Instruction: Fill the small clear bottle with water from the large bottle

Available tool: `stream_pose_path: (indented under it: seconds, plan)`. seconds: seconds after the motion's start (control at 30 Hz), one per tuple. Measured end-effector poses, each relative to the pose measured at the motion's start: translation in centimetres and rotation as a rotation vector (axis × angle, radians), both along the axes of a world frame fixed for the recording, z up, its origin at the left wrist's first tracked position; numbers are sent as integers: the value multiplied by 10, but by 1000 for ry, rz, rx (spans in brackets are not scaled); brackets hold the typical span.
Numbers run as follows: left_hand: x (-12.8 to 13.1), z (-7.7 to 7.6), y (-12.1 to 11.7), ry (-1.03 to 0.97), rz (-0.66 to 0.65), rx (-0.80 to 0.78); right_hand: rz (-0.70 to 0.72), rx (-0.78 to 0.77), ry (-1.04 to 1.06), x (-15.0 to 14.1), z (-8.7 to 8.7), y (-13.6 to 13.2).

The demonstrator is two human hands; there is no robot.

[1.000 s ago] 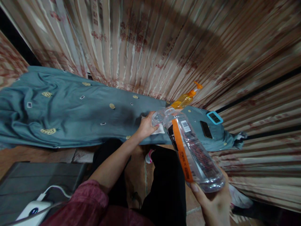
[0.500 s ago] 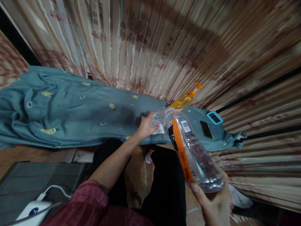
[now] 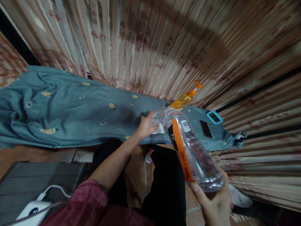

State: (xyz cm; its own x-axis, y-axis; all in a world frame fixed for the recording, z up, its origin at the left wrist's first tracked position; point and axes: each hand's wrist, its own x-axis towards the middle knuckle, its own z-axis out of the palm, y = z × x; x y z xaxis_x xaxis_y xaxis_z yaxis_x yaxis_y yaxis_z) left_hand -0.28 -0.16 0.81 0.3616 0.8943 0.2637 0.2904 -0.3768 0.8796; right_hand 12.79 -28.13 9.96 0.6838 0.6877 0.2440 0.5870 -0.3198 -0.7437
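My right hand (image 3: pixel 213 201) grips the base end of a large clear plastic bottle (image 3: pixel 195 150) with an orange and black label. The bottle is tilted, its neck pointing up-left. My left hand (image 3: pixel 147 125) is closed around a small clear plastic container (image 3: pixel 158 117), whose rim meets or overlaps the large bottle's mouth; I cannot tell whether they touch. Beneath that hand, a white tissue (image 3: pixel 159 128) shows, and whether the fingers hold it is unclear. Just behind, a pump bottle (image 3: pixel 183 99) of yellow-orange liquid stands on the cloth-covered surface.
A green-blue cloth with pineapple prints (image 3: pixel 77 116) covers the long narrow surface. On its right lie a dark phone (image 3: pixel 206 129) and a blue-framed digital clock (image 3: pixel 214 117). Pleated curtains (image 3: pixel 141 47) hang behind. A white power bank (image 3: pixel 35 212) with a cable rests on a grey surface at lower left.
Hardly anything differs: both hands and the two clear vessels hold nearly the same position, and the view has shifted very slightly.
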Motion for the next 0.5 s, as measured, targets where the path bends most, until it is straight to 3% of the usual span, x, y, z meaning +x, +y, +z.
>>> stream_pose_path:
  seconds: [0.5]
  plan:
    - [-1, 2, -1, -13, -10, -9, -14, 1, 58, -3, 0, 1]
